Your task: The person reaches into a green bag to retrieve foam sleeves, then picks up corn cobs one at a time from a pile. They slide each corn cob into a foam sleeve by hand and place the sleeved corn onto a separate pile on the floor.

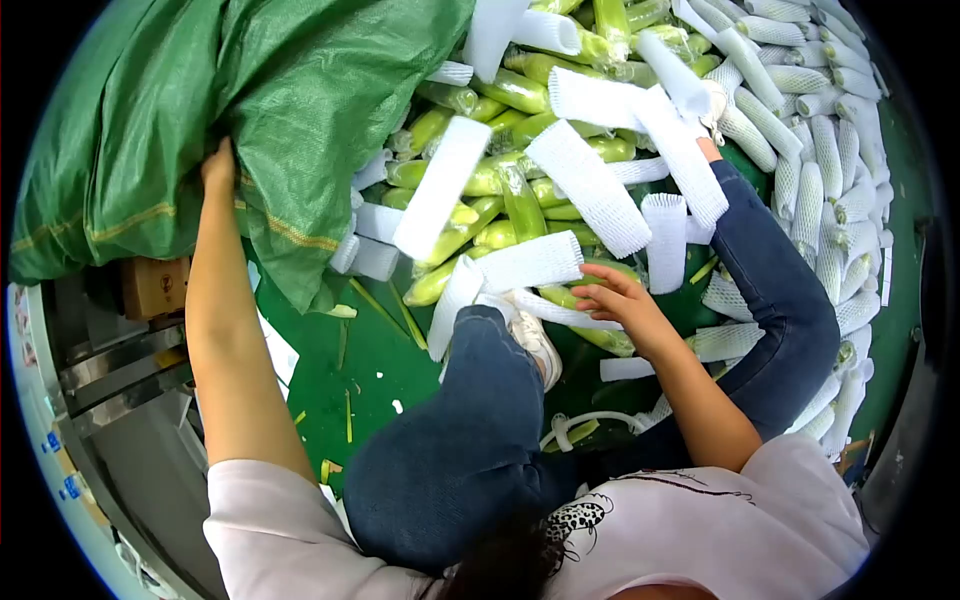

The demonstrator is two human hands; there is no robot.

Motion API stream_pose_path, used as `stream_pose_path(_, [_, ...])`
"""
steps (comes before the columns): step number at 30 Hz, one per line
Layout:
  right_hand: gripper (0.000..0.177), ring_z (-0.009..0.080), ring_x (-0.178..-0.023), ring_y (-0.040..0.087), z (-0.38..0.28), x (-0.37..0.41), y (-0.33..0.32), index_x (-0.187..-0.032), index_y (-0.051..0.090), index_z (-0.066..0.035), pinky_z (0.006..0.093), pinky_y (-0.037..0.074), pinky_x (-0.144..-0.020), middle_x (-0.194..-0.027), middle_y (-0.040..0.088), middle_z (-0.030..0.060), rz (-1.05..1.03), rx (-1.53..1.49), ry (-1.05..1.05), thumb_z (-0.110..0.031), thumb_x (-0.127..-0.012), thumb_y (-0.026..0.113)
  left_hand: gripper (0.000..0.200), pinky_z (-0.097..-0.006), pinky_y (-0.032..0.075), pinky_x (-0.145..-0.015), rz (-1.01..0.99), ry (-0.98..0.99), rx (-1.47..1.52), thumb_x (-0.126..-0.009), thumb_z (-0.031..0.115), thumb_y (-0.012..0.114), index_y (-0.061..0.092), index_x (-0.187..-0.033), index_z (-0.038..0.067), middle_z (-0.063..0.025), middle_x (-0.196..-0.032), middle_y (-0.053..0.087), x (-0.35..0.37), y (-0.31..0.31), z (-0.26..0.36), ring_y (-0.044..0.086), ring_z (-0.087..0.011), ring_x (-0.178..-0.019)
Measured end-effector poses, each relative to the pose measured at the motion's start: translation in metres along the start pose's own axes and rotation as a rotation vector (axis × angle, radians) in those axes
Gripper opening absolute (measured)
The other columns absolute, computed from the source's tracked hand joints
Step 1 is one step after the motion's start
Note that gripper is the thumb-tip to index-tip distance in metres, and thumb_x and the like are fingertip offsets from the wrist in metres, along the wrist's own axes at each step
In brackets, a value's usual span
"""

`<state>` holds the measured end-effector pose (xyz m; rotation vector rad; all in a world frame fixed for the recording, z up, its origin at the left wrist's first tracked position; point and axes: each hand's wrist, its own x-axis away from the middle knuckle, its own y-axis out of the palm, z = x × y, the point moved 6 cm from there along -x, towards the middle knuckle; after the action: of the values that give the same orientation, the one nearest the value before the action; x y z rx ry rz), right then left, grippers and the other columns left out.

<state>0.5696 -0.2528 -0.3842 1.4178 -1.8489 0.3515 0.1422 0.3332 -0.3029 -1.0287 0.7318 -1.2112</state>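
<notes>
My left hand (218,166) reaches to the upper left and grips the green woven sack (310,130); its fingertips are hidden in the fold. My right hand (617,303) hovers over the pile with its fingers spread and nothing in them. Beneath and beyond it lie several green ears of corn (522,203), many wrapped in clear film. White foam net sleeves (590,188) lie loose across the corn, and one foam sleeve (530,262) is just left of my right fingers.
Ears in foam sleeves (825,160) are heaped along the right side. My legs and white shoes (537,350) are among the pile. A cardboard box (157,288) and a metal frame (125,375) stand at left. Leaf scraps (400,315) litter the green floor (375,365).
</notes>
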Motion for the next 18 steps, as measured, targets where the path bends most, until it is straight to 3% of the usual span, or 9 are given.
stream_pose_path(1, [0.049, 0.0129, -0.098, 0.062, 0.004, 0.006, -0.006, -0.136, 0.049, -0.01, 0.0265, 0.045, -0.084, -0.109, 0.065, 0.0052, 0.008, 0.024, 0.002, -0.028, -0.091, 0.061, 0.075, -0.0359, 0.042, -0.097, 0.064, -0.03, 0.275, -0.081, 0.05, 0.062, 0.057, -0.119, -0.015, -0.0294, -0.124, 0.058, 0.021, -0.014, 0.0, 0.057, -0.0328, -0.116])
stream_pose_path(4, [0.046, 0.013, -0.094, 0.062, 0.01, 0.012, -0.015, -0.132, 0.052, -0.008, 0.0255, 0.045, -0.081, -0.108, 0.065, 0.0061, 0.101, -0.001, -0.055, -0.025, -0.091, 0.062, 0.062, -0.0368, 0.044, -0.095, 0.278, 0.162, 0.647, -0.078, 0.032, 0.072, 0.058, -0.112, -0.017, -0.0283, -0.122, 0.059, 0.087, -0.037, -0.01, 0.059, -0.0366, -0.108])
stream_pose_path(7, [0.044, 0.0133, -0.092, 0.062, 0.01, 0.019, -0.021, -0.131, 0.053, -0.006, 0.0257, 0.045, -0.08, -0.109, 0.065, 0.007, 0.12, -0.035, -0.122, -0.023, -0.091, 0.061, 0.088, -0.0449, 0.026, -0.111, 0.479, 0.257, 0.473, -0.082, 0.03, 0.07, 0.023, -0.143, -0.012, -0.0298, -0.146, 0.025, 0.226, -0.049, -0.019, 0.03, -0.0392, -0.134])
stream_pose_path(8, [0.043, 0.0133, -0.092, 0.062, 0.009, 0.026, -0.023, -0.13, 0.053, -0.006, 0.0259, 0.045, -0.08, -0.109, 0.065, 0.0071, 0.119, -0.042, -0.148, -0.023, -0.091, 0.061, 0.082, -0.0434, 0.025, -0.113, 0.47, 0.254, 0.441, -0.083, 0.025, 0.067, 0.024, -0.145, -0.009, -0.0282, -0.146, 0.027, 0.267, -0.035, -0.039, 0.031, -0.0379, -0.135])
stream_pose_path(9, [0.043, 0.0132, -0.092, 0.062, 0.009, 0.035, -0.024, -0.13, 0.053, -0.005, 0.026, 0.045, -0.08, -0.109, 0.065, 0.0071, 0.116, -0.044, -0.171, -0.023, -0.091, 0.061, 0.077, -0.0425, 0.025, -0.113, 0.211, 0.468, 0.523, -0.084, 0.019, 0.064, 0.024, -0.146, -0.006, -0.0257, -0.146, 0.029, 0.294, -0.007, -0.07, 0.029, -0.0359, -0.137])
stream_pose_path(10, [0.04, 0.013, -0.093, 0.062, 0.002, 0.048, -0.024, -0.128, 0.055, -0.004, 0.0262, 0.045, -0.079, -0.11, 0.065, 0.0078, 0.114, -0.065, -0.218, -0.021, -0.092, 0.06, 0.064, -0.0378, 0.036, -0.104, 0.182, 0.51, 0.495, -0.085, 0.011, 0.06, 0.033, -0.142, -0.005, -0.016, -0.134, 0.041, 0.368, 0.006, -0.067, 0.046, -0.0262, -0.12])
stream_pose_path(11, [0.04, 0.0136, -0.094, 0.062, -0.006, 0.065, -0.024, -0.128, 0.055, -0.004, 0.0256, 0.046, -0.08, -0.112, 0.065, 0.0086, 0.105, -0.071, -0.274, -0.021, -0.092, 0.06, 0.071, -0.0439, 0.026, -0.112, -0.021, 0.312, 0.482, -0.083, 0.016, 0.063, 0.031, -0.143, -0.004, -0.0241, -0.143, 0.033, 0.41, 0.036, -0.105, 0.032, -0.0362, -0.134])
stream_pose_path(13, [0.038, 0.0137, -0.093, 0.062, -0.019, 0.107, -0.032, -0.128, 0.055, -0.004, 0.026, 0.048, -0.082, -0.112, 0.066, 0.0076, 0.13, -0.02, -0.402, -0.022, -0.095, 0.056, 0.076, -0.0498, 0.028, -0.11, 0.008, 0.131, 0.306, -0.079, 0.018, 0.068, 0.032, -0.143, -0.002, -0.0267, -0.139, 0.036, 0.502, 0.112, -0.211, 0.037, -0.0419, -0.129])
stream_pose_path(18, [0.027, 0.0182, -0.096, 0.064, -0.039, 0.257, -0.102, -0.12, 0.061, 0.003, 0.0295, 0.048, -0.089, -0.111, 0.067, 0.0121, 0.669, 0.486, -0.947, -0.01, -0.096, 0.054, 0.068, -0.0468, 0.032, -0.105, -0.452, -0.19, 0.182, -0.082, 0.02, 0.065, 0.037, -0.14, -0.001, -0.0239, -0.135, 0.041, 0.7, 0.155, -0.243, 0.041, -0.0378, -0.124])
